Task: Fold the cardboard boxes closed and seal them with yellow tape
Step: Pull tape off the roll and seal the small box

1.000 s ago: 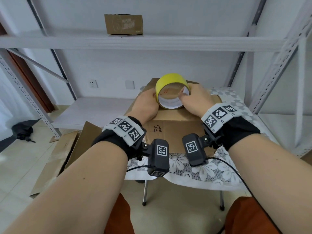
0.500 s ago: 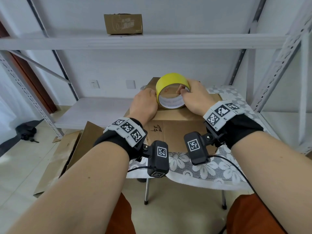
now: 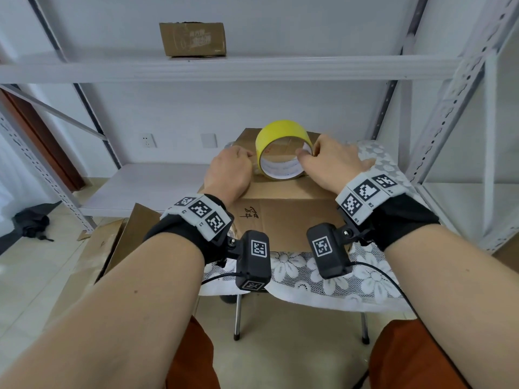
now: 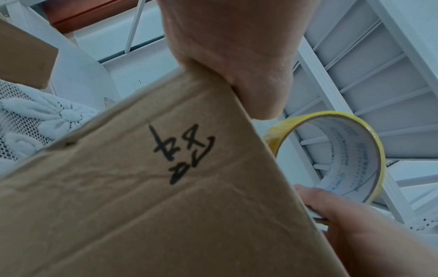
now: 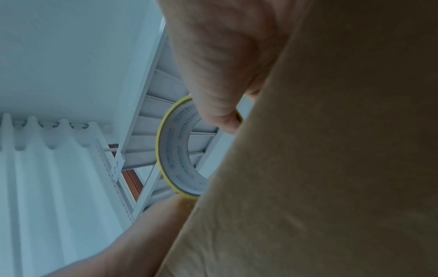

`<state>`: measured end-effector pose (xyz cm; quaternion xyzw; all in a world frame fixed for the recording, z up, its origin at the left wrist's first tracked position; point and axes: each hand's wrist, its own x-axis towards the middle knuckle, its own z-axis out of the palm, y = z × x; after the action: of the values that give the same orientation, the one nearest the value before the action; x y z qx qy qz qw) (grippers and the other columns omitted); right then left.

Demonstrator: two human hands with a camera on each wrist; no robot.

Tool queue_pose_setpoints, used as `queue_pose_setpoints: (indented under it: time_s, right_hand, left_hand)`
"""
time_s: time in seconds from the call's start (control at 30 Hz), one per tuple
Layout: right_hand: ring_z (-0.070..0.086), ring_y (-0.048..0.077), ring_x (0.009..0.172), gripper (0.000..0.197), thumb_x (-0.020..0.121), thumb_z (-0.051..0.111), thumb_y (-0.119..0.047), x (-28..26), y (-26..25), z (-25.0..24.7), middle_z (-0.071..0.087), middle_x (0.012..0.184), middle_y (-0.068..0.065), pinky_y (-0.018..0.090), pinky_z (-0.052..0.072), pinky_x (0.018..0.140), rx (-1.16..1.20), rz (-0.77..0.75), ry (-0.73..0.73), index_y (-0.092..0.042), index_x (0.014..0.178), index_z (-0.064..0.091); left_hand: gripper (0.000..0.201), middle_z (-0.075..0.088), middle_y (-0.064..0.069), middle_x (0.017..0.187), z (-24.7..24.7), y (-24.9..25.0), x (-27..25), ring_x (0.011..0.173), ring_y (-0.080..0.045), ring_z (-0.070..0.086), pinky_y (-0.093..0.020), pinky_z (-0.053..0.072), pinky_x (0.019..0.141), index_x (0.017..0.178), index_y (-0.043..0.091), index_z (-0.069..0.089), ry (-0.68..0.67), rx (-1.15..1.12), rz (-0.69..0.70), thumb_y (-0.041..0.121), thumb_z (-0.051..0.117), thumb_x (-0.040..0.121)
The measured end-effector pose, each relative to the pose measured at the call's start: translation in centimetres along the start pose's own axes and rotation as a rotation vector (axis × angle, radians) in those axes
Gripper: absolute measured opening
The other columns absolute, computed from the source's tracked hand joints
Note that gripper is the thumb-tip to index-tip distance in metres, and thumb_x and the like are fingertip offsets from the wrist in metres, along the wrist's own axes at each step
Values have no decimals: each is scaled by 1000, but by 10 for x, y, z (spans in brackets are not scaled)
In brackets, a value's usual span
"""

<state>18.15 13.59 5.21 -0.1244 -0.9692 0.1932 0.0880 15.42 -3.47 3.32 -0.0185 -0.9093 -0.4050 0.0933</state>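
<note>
A yellow tape roll (image 3: 280,133) stands on edge on top of the closed cardboard box (image 3: 280,220), which has black handwriting on its front. My right hand (image 3: 306,156) pinches the roll's right rim, thumb inside the white core. My left hand (image 3: 250,160) is curled against the roll's left side, its fingertips hidden behind the knuckles. In the left wrist view, the left hand (image 4: 237,56) rests on the box (image 4: 166,206) edge, with crinkled tape beside the roll (image 4: 355,150). In the right wrist view, the right hand (image 5: 220,75) holds the roll (image 5: 175,153) above the box (image 5: 331,168).
The box sits on a small table under a white lace cloth (image 3: 351,276). Flattened cardboard (image 3: 112,248) leans on the floor at the left. Another cardboard box (image 3: 193,39) stands on the upper shelf. Metal rack uprights (image 3: 449,108) rise close on the right.
My right hand has shifted from the roll's front face to its right rim, thumb now inside the core. The left hand has stayed at the roll's left side.
</note>
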Motion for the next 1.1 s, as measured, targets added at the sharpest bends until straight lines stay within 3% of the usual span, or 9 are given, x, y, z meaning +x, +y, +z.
queue_pose_setpoints:
  time_s: [0.1,0.2,0.33,0.53,0.6,0.77,0.93,1.1]
  right_hand:
    - [37,32,126,35,96,33,-44,-2,-3,0,53,123,12,51,27,98,16,-42,-21,-16,113,46]
    - [37,32,126,28,98,32,-35,-4,-5,-1,52,124,14,50,29,97,29,-66,-35,-15,113,45]
    - [44,37,117,14,96,32,-30,-2,0,-2,53,122,16,51,33,99,104,-73,-35,-21,101,42]
    - [48,32,111,16,94,40,-32,-5,-1,-1,57,104,8,47,35,95,132,-67,6,-19,91,48]
    - [48,29,111,24,90,48,-39,-7,0,-2,55,98,4,45,34,90,101,-68,8,-17,98,54]
    - [41,31,123,21,96,39,-29,-7,-1,-4,56,119,11,47,31,98,94,-84,-19,-16,107,50]
    - [47,34,115,21,96,36,-21,-4,2,-5,56,114,9,53,34,101,245,-135,-32,-15,115,44]
    - [54,35,109,22,92,36,-15,-1,4,-5,62,111,11,57,37,98,364,-160,-13,-13,111,48]
  left_hand:
    - [39,56,-12,134,-1,2,-2,124,-30,48,-33,35,99,124,8,62,-8,8,1,10,29,102]
    - [40,58,-11,132,0,0,-1,122,-29,49,-33,36,99,122,10,63,6,0,-2,11,30,101]
    - [40,58,-10,133,1,-2,1,122,-29,50,-34,38,101,121,12,65,7,-14,-3,12,30,101]
    - [34,61,-7,125,4,-7,4,114,-27,53,-33,41,90,118,18,64,8,-9,-31,23,37,99]
    - [32,62,-5,122,5,-9,4,112,-25,54,-30,40,86,117,20,65,11,-10,-25,23,41,96]
    - [34,60,-5,126,4,-8,3,116,-25,52,-28,36,86,120,20,64,13,-11,-16,19,39,96]
    - [34,60,-5,127,4,-10,4,118,-25,52,-29,37,88,118,21,64,12,-10,-18,18,39,96]
    - [29,63,-3,119,5,-7,3,112,-25,55,-33,42,89,116,22,64,19,-17,-29,31,42,98]
